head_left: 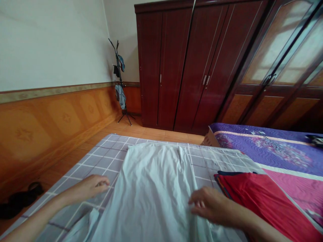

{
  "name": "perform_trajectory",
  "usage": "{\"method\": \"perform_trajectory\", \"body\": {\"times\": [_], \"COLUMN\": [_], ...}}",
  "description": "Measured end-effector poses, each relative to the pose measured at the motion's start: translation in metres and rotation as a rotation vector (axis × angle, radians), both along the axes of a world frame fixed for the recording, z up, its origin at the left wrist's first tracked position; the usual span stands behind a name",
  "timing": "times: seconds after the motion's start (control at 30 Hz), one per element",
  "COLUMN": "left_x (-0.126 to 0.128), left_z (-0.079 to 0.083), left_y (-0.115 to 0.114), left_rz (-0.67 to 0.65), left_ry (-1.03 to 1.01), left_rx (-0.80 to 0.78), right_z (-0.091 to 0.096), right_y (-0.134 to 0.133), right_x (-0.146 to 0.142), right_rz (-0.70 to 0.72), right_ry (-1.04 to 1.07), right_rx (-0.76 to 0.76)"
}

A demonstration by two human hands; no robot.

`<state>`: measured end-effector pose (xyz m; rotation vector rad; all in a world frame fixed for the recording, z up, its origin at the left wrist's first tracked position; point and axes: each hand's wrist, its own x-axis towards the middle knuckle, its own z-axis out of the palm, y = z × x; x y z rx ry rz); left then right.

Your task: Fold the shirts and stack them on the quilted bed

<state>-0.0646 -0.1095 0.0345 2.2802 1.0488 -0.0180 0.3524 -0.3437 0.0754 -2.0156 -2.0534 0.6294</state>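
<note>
A pale whitish-green cloth garment lies spread lengthwise on the bed, with soft wrinkles and its far edge nearly straight. Left of it, my left hand hovers above the checked sheet, fingers loosely bent and nothing in them. Below that hand a loose flap of pale fabric sticks out to the side. At the garment's right edge, my right hand has its fingers curled in a pinch on the fabric, which is slightly blurred there. The near end of the garment is cut off by the frame.
Folded red cloth with darker pieces under it lies at the right on the grey checked sheet. Beyond is a purple floral bed cover. A dark red wardrobe and a coat stand stand behind. Dark items lie on the floor.
</note>
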Motion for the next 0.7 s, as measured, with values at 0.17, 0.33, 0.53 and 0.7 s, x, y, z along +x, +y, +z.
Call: {"method": "perform_trajectory", "body": {"times": [0.17,0.33,0.53,0.7], "left_x": [0.081,0.124,0.147,0.153], "left_z": [-0.026,-0.069,-0.084,-0.086], "left_y": [0.089,0.125,0.144,0.161], "left_rz": [0.219,0.289,0.347,0.464], "left_ry": [-0.165,-0.176,-0.194,-0.196], "left_rx": [0.312,0.445,0.519,0.502], "right_z": [-0.018,-0.074,-0.097,-0.104], "right_y": [0.115,0.151,0.168,0.185], "right_x": [0.046,0.074,0.096,0.118], "right_rz": [-0.442,-0.623,-0.564,-0.633], "right_ry": [-0.116,-0.199,-0.185,-0.156], "right_rx": [0.166,0.312,0.388,0.396]}}
